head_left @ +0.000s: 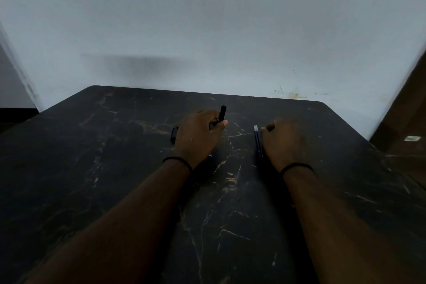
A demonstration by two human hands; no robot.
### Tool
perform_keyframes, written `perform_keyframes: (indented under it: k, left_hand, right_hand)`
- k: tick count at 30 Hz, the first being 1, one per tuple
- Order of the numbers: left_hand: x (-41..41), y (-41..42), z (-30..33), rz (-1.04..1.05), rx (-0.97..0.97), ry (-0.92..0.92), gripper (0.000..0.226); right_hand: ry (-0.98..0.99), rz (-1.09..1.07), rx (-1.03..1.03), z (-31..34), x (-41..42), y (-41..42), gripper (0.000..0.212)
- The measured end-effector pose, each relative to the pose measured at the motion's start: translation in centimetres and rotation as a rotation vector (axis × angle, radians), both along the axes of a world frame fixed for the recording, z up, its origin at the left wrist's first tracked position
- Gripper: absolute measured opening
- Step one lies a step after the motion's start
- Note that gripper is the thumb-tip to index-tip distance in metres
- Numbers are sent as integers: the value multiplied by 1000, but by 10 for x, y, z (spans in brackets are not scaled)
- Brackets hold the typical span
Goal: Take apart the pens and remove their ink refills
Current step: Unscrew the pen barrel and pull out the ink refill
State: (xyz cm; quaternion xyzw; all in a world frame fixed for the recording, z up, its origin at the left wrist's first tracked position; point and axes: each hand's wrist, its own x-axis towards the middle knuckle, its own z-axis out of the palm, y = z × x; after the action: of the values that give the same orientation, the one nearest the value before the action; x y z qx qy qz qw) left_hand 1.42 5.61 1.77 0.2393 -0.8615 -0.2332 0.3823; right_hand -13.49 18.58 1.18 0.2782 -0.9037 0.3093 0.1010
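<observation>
My left hand [198, 134] is closed around a black pen [222, 113], whose upper end sticks up past my fingers. A small black pen part [174, 134] lies on the table just left of that hand. A bit of blue [210, 155] peeks out under the left wrist. Two thin blue refills [257, 140] lie side by side on the table, pointing away from me. My right hand [283, 143] rests right beside them, blurred, with its fingers curled; what it holds, if anything, is hidden.
The black marble-patterned table [115, 168] stands against a pale wall [207, 30]. Its far edge runs just beyond my hands. A brown wooden surface [405, 122] stands at the right, past the table's corner.
</observation>
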Motion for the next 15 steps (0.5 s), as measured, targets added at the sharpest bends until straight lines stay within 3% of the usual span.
perform_keyframes:
  k: [3,15]
  left_hand:
    - [-1,0,0,-7,15,-3,24]
    - [-2,0,-2,18,-42,31,21]
  right_hand:
    - [14,40,131,1,8,-2,33]
    - [93,47,236,7,41,-11,36]
